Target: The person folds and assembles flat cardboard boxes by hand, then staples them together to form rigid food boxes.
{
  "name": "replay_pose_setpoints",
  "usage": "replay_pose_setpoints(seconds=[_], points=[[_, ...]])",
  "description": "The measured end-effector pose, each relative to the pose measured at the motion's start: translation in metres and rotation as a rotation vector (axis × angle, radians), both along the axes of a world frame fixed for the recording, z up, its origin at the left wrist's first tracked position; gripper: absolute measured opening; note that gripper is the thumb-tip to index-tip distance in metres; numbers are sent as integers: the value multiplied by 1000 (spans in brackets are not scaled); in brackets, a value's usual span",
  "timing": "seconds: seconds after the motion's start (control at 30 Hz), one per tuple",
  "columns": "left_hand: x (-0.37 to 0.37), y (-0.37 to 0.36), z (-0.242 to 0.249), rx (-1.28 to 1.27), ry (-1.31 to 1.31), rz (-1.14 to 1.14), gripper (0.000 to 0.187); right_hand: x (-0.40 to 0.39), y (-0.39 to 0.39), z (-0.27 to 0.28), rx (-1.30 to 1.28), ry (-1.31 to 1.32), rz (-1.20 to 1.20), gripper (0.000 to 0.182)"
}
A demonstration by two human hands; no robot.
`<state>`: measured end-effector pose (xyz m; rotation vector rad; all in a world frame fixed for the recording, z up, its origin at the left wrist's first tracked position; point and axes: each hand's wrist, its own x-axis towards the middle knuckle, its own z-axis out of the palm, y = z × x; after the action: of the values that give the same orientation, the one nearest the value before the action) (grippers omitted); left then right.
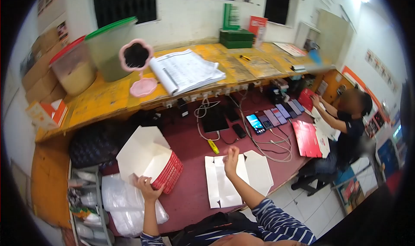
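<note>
A red-and-white folded cardboard food box stands on the left of the table with its white lid raised. My left hand grips its near side, fingers on the white edge and thumb toward the red printed wall. My right hand is raised above a flat, creased white carton sheet, its fingers curled and nothing visible in them. That sheet lies with its white inner side up near the table's front edge.
Plastic bags and a grey rack are at left. A yellow highlighter, cables and several phones lie farther back. A shelf overhangs the table. At right, a co-worker handles a red box.
</note>
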<state>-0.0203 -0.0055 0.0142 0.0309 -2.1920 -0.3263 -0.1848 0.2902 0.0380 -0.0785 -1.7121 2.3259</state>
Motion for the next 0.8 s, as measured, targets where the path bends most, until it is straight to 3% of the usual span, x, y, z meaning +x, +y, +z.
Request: replay_pose_setpoints(seconds=[0.03, 0.1, 0.13, 0.2, 0.27, 0.3, 0.37, 0.43, 0.47, 0.53, 0.57, 0.63, 0.67, 0.7, 0.77, 0.8], points=[[3, 10, 2, -12, 2, -42, 56, 10, 18, -12, -23, -295, -23, 20], [4, 45, 1, 10, 226, 307, 52, 39, 49, -31, 48, -447, -55, 28], [0, 66, -5, 53, 242, 355, 48, 53, 60, -35, 38, -412, -67, 28], [-11, 119, -16, 56, 172, 122, 43, 79, 77, -43, -23, -427, -117, 26], [-28, 171, -29, 157, -448, -547, 38, 97, 88, -50, -68, -432, -140, 26], [-32, 204, -35, 229, -712, -724, 40, 108, 93, -53, -66, -441, -150, 26], [-23, 248, -41, -128, -901, -706, 62, 121, 99, -55, -180, -476, -111, 26], [-21, 259, -55, -273, -959, -644, 68, 137, 107, -41, -201, -476, -128, 24], [-25, 260, -60, -279, -939, -652, 68, 142, 115, -38, -261, -496, -11, 21], [-29, 250, -64, -109, -894, -727, 56, 152, 129, -29, -322, -517, 103, 19], [-34, 247, -65, -111, -891, -729, 56, 156, 133, -24, -476, -530, 179, 18], [-48, 243, -55, 67, -1207, -713, 38, 161, 142, -19, -633, -529, 260, 19], [-48, 240, -54, 205, -979, -788, 25, 165, 145, -21, -501, -485, 417, 19], [-54, 240, -44, 191, -958, -785, 25, 160, 148, -18, -358, -422, 573, 21], [-62, 239, -17, 919, -969, -647, 19, 163, 146, 1, -204, -464, 726, 26], [-66, 241, -18, 902, -834, -676, 17, 163, 144, 2, -149, -515, 772, 27]])
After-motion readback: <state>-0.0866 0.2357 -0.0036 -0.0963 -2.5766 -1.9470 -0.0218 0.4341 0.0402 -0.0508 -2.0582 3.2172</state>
